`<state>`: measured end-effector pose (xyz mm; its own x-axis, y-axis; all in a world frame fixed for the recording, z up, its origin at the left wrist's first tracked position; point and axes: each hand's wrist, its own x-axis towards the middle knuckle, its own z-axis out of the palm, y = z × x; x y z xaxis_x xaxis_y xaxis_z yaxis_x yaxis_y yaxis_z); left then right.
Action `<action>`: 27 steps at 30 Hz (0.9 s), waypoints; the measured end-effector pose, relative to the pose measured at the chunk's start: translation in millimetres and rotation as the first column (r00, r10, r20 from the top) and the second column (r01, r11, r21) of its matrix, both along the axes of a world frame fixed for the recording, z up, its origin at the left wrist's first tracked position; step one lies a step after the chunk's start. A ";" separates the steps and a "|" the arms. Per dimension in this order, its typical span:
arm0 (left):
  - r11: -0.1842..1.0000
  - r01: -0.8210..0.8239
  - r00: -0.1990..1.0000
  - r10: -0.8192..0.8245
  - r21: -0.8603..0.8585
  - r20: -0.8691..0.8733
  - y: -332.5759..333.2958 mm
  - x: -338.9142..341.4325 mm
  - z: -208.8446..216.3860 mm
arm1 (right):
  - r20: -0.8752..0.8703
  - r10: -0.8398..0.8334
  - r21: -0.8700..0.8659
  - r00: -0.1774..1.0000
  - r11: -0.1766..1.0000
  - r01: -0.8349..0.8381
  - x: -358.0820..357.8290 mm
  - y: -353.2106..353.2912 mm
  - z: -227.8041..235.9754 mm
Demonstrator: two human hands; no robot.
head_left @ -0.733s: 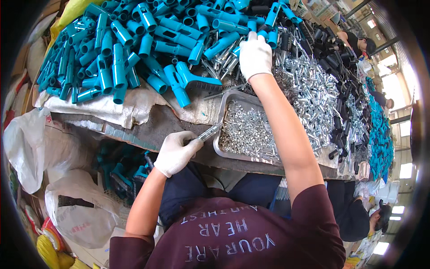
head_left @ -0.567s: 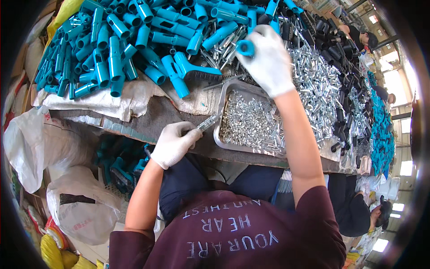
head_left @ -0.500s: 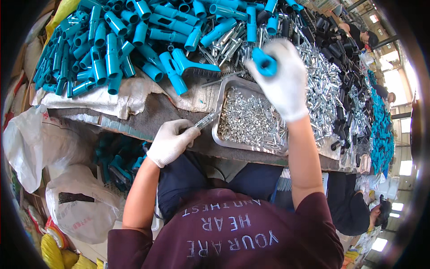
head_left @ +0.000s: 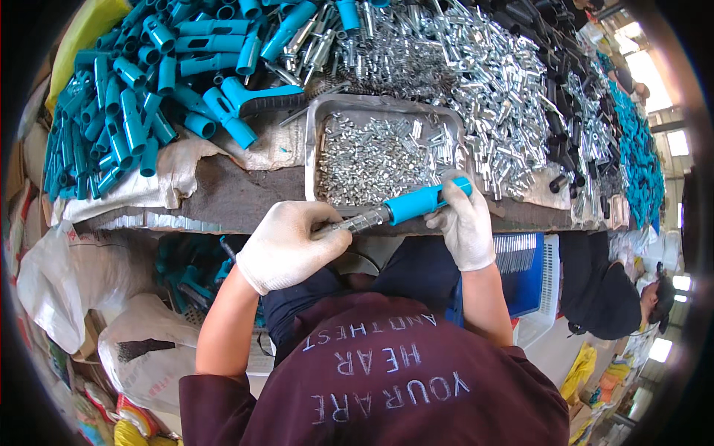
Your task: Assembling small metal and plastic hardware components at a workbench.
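Note:
My left hand [head_left: 297, 241], in a white glove, is closed around a silver metal rod with a spring [head_left: 364, 220] on it. The far end of that rod meets the open end of a teal plastic tube [head_left: 416, 204]. Gripping the tube's other end is my gloved right hand [head_left: 462, 223], thumb and fingers pressed on it. Both hands are in front of the bench edge, just before a metal tray [head_left: 311, 160] filled with small silver pins [head_left: 357, 163]. How deep the rod sits in the tube is hidden.
A heap of teal tubes [head_left: 130, 119] covers the bench's left. Loose silver metal parts [head_left: 491, 97] spread at the right, with black parts [head_left: 558, 126] beyond. A blue crate [head_left: 520, 279] of thin rods stands below the bench. Another person [head_left: 610, 290] sits at the right.
My right hand has brought the teal tube down from above the tray to the rod in my left hand. The left hand has moved slightly right, and the view has shifted.

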<state>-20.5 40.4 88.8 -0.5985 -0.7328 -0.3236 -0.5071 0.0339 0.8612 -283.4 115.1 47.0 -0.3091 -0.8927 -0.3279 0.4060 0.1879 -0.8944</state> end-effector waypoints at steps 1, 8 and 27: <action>1.000 0.011 1.000 -0.011 -0.002 0.005 1.1 -4.0 2.2 | -0.014 0.051 0.005 0.999 0.999 -0.051 -0.1 3.1 0.0; 0.999 0.006 0.999 -0.005 0.039 -0.041 12.8 -26.5 -7.4 | 0.126 0.257 0.074 0.958 0.961 -0.268 14.3 21.5 4.4; 0.850 -0.337 0.886 0.432 0.406 -0.170 10.9 -22.5 -6.4 | -0.959 0.279 0.282 -0.044 0.950 -0.131 15.2 -35.5 -21.1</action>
<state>-43.0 51.3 82.5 -0.3870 -0.7836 -0.4861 -0.1847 -0.4506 0.8734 -268.2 79.6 26.0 -0.1941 -0.9799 0.0461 -0.9283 0.1683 -0.3316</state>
